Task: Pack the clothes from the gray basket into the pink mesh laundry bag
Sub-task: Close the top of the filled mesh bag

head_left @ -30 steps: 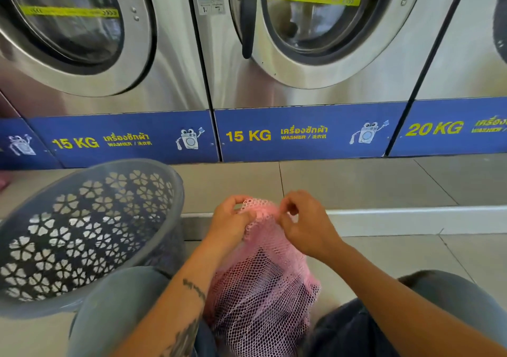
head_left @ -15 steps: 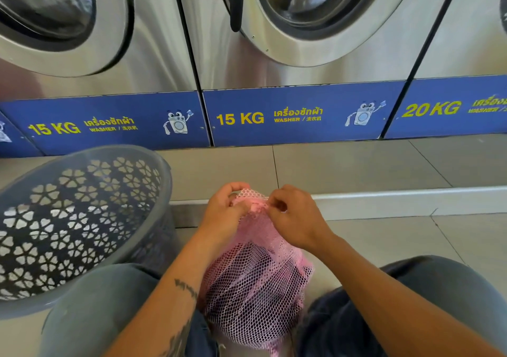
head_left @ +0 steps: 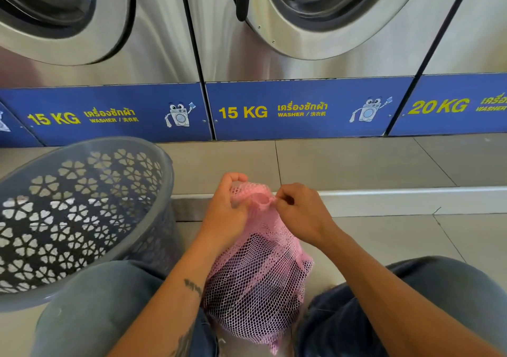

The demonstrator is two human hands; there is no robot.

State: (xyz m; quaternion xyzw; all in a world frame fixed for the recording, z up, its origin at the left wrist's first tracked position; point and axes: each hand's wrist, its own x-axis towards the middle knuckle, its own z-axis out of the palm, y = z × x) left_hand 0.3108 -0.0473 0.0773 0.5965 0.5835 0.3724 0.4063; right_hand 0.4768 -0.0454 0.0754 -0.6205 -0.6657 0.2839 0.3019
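Observation:
The pink mesh laundry bag (head_left: pixel 258 282) stands between my knees, bulging with dark clothes that show through the netting. My left hand (head_left: pixel 227 208) grips the gathered top of the bag from the left. My right hand (head_left: pixel 301 211) pinches the same bunched top from the right. The gray basket (head_left: pixel 82 214) with flower-shaped holes stands on the floor to my left, tilted toward me; no clothes are visible inside it.
A row of steel front-loading washers (head_left: pixel 301 41) with blue base panels stands ahead on a raised tiled step (head_left: pixel 384 200). My knees in gray trousers (head_left: pixel 90 307) frame the bag on both sides.
The view has tipped down a little. Both hands stay on the bag's top, which looks more tightly bunched, with the right hand's fingers pinching closer to the left hand.

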